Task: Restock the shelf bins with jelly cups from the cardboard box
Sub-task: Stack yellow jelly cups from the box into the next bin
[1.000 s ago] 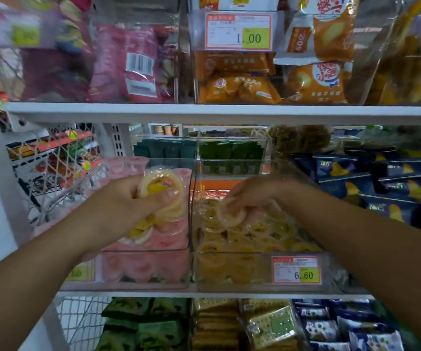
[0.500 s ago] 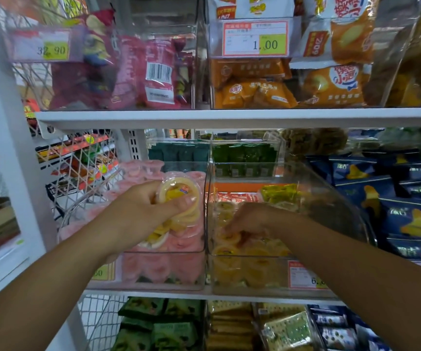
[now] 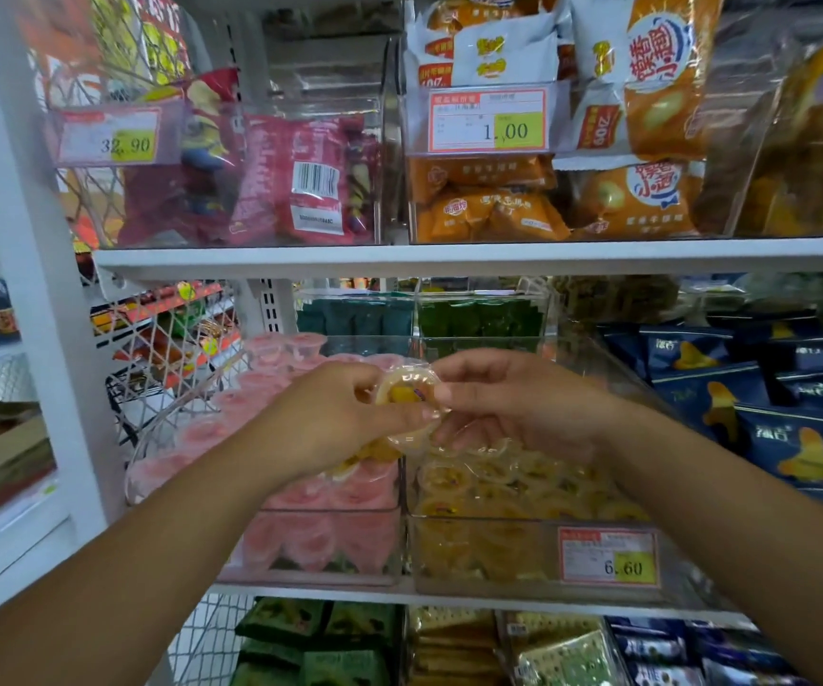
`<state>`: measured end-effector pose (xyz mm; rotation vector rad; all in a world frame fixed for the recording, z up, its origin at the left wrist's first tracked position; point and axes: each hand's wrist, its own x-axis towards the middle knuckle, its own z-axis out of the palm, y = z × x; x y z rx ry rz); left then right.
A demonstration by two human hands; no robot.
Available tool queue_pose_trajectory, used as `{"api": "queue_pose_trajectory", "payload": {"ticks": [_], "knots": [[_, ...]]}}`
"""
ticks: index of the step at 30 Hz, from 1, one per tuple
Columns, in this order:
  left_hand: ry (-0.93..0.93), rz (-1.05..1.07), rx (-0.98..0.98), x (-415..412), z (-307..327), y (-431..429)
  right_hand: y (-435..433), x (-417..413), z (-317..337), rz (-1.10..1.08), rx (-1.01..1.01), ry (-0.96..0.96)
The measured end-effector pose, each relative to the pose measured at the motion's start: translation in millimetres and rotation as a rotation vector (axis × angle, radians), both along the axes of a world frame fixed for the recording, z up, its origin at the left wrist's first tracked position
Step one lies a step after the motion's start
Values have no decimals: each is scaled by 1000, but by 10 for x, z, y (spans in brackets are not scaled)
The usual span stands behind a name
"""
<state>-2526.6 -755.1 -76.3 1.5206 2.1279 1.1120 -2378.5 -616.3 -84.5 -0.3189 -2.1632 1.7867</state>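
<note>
Both hands are raised in front of the middle shelf [image 3: 300, 590], level with the top of two clear bins. The left hand [image 3: 340, 418] is curled round a small stack of yellow jelly cups: the top jelly cup [image 3: 405, 388] sits at its fingertips with the sealed lid tilted towards the camera, and further cups [image 3: 402, 440] are partly visible beneath it. The right hand [image 3: 518, 403] meets it from the right, with thumb and forefinger narrowed to a pinch on that top cup's right rim and the other fingers loosely curled below. The pinched cup hangs above the divider between the pink bin [image 3: 330, 512] on the left and the yellow bin [image 3: 498, 522] on the right, the latter carrying a price label [image 3: 608, 557]. The yellow bin, part filled with matching cups, lies directly below and slightly right of the right hand, which is the nearer hand to it. Judgement: the step in hand is peeling one cup off the stack, and the coming move is a short drop down and right into the yellow bin. The cup is round, so its heading matters little. The cardboard box cannot be identified in view.
</note>
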Motion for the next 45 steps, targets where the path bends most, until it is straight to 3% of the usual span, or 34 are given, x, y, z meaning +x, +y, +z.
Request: {"api": "queue_pose_trajectory", "payload": {"ticks": [3, 6, 8, 10, 12, 16, 21, 26, 29, 31, 33, 35, 37, 42, 45], "knots": [[64, 13, -18, 53, 9, 49, 2, -5, -16, -100, 36, 68], [7, -5, -38, 14, -4, 33, 118, 21, -23, -207, -21, 54], [-38, -7, -43, -69, -26, 6, 295, 80, -61, -307, -1, -73], [-81, -13, -39, -136, -48, -29, 483, 150, -162, -416, 189, -341], [-138, -31, -18, -180, -70, -35, 608, 163, -307, -452, 238, -536], [-221, -37, 45, -158, -72, -16, 645, 94, -516, -472, 154, -639], [-177, -39, 47, -129, -82, 7, 662, 89, -585, -410, 41, -615], [-187, -41, 72, -83, -107, 42, 686, 98, -621, -398, 55, -633], [-190, -54, 71, -44, -107, 57, 658, 124, -600, -447, 276, -628], [-193, -63, 60, -5, -97, 71, 607, 152, -529, -525, 421, -453], [-183, -57, 53, 43, -80, 101, 518, 194, -426, -389, 164, -209], [-146, -44, 50, 86, -74, 146, 405, 232, -343, -103, -138, -88], [-80, -34, 46, 143, -74, 196, 312, 252, -308, 28, -220, -51], [-59, -20, 83, 243, -119, 274, 343, 308, -271, -213, -159, 34], [-61, 12, 103, 211, -144, 266, 575, 481, -242, -419, -8, -141]]}}
